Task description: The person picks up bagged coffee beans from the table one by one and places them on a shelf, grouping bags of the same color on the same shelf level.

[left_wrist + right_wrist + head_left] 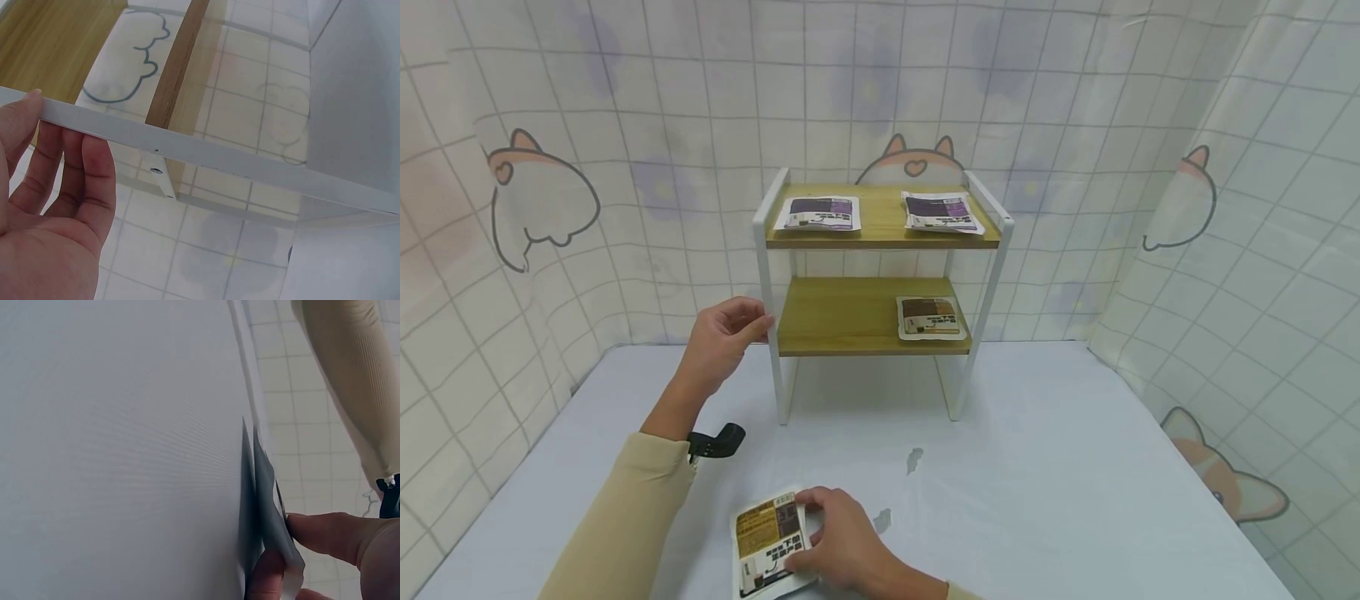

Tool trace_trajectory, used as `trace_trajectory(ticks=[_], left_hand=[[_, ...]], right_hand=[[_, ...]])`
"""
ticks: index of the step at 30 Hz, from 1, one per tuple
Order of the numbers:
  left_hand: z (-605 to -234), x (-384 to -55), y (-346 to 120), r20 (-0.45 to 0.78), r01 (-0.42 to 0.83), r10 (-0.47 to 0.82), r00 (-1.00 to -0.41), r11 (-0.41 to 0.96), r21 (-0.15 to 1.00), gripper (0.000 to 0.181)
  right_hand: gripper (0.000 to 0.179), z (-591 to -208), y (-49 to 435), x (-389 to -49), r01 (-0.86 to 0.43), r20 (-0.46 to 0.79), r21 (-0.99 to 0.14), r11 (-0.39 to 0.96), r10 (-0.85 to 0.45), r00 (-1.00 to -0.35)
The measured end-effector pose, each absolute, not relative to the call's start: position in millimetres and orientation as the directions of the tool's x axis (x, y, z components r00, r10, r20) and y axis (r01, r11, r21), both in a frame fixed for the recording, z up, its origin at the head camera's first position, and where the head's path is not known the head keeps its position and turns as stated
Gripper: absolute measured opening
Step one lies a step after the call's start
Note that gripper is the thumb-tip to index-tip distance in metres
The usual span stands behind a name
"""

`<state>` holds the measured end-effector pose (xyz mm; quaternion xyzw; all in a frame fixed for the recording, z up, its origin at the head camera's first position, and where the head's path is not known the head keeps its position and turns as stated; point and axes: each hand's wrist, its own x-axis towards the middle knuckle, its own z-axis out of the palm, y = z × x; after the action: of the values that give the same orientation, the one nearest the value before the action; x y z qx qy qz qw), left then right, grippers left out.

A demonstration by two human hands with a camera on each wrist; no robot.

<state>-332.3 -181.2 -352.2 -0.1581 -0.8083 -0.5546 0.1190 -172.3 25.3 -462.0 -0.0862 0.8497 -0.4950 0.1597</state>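
My left hand (722,337) pinches the left white post (125,128) of a small two-tier shelf, thumb on one side and fingers on the other. Low in the head view my right hand (850,537) grips the right edge of a flat pouch (772,542) with a yellow, brown and white label. In the right wrist view this pouch (275,519) shows edge-on, thumb on one face and fingers under the other, its near edge tipped off the white table (125,456).
Two purple-labelled pouches (820,214) lie apart on the upper wooden board (880,204). On the lower board (838,312) a brown-labelled pouch (931,318) sits at the right. Grey torn patches (913,460) mark the table cover. A tile-patterned curtain (700,150) surrounds the table.
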Motion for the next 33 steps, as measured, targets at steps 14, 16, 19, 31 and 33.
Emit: trace_trajectory(ticks=[14,16,19,31,33], left_hand=[[-352,-333,-181,0.37,0.392,0.129,-0.92,0.304,0.869,0.033],[-353,-333,-182,0.368,0.39,0.13,-0.921,0.302,0.87,0.033],[-353,-334,-182,0.366,0.388,0.13,-0.922,0.3,0.871,0.034],[-354,-334,-182,0.372,0.395,0.133,-0.919,0.305,0.867,0.037],[-354,-334,-182,0.369,0.392,0.132,-0.92,0.306,0.868,0.038]], right_hand=[[0.048,-467,37,-178,0.031,-0.18,-0.926,0.377,-0.367,-0.913],[0.044,-467,37,-179,0.037,-0.186,-0.928,0.372,-0.373,-0.909],[0.04,-468,38,-180,0.034,-0.188,-0.925,0.379,-0.378,-0.906],[0.035,-466,39,-181,0.121,-0.276,-0.911,0.394,-0.362,-0.89],[0.031,-466,39,-181,0.13,-0.287,-0.905,0.404,-0.356,-0.889]])
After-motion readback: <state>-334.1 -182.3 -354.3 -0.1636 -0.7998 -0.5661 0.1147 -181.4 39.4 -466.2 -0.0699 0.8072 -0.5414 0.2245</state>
